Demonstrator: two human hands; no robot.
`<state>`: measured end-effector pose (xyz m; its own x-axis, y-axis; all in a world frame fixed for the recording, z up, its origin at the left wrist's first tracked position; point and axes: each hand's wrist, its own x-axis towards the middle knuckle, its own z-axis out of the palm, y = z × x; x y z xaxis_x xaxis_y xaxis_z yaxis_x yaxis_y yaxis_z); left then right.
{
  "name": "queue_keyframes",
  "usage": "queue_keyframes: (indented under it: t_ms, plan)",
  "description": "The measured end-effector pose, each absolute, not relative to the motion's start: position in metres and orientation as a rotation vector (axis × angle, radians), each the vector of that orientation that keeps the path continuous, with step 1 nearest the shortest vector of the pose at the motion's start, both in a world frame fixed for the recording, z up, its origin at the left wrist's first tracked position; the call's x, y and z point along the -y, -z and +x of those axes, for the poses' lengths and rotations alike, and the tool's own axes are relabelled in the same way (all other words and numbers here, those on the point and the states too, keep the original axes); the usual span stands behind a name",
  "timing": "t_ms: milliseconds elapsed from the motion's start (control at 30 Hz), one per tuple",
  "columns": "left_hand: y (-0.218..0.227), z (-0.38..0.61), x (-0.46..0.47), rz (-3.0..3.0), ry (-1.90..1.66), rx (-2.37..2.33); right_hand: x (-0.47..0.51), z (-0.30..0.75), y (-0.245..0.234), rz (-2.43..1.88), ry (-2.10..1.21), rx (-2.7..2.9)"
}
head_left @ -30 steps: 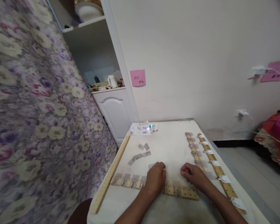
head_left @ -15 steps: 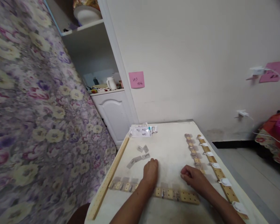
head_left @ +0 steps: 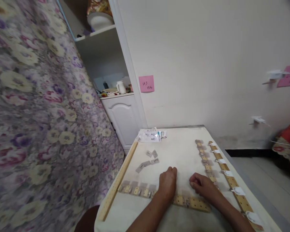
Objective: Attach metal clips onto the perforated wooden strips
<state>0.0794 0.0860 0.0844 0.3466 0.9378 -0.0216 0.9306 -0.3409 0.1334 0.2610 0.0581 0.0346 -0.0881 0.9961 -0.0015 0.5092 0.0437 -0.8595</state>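
Observation:
My left hand point(head_left: 168, 184) is closed, fingers bent down, just beyond a wooden strip with holes point(head_left: 198, 204) that lies across the front of the table. Small clear plates with metal hooks sit along that strip, and my left wrist covers part of it. To the right, my right hand point(head_left: 203, 186) is held with curled fingers, thumb against the forefinger. Anything in either hand is hidden or too small to make out. Beyond my left hand, several small clear hook pieces point(head_left: 147, 163) lie loose on the white tabletop point(head_left: 176, 151).
A bare wooden strip point(head_left: 118, 182) runs along the left edge. At right lie a strip with clear hooks point(head_left: 205, 162) and one with white hooks point(head_left: 232, 183). Packaged hooks point(head_left: 149, 136) lie at the back, near the wall. A floral curtain point(head_left: 50, 129) hangs at left.
My left hand has moved right along the front strip, nearer to my right hand. The right hand has barely moved. The whole view has shifted a little.

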Motion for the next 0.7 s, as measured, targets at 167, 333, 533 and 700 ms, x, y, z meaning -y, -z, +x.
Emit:
queue_keyframes:
  t_ms: [167, 333, 533, 700]
  plan:
    - [-0.087, 0.082, -0.086, 2.455, -0.153, -1.684, -0.059, 0.260, -0.033, -1.516, -1.000, 1.650]
    - [-0.081, 0.080, -0.087, 2.414, -0.212, -1.673, -0.059, 0.260, -0.035, -1.493, -0.986, 1.641]
    - [-0.075, 0.076, -0.088, 2.319, -0.395, -1.635, -0.059, 0.259, -0.034, -1.501, -0.983, 1.631]
    - [-0.072, 0.075, -0.095, 2.145, -0.608, -1.533, -0.060, 0.256, -0.035, -1.444, -1.091, 1.540]
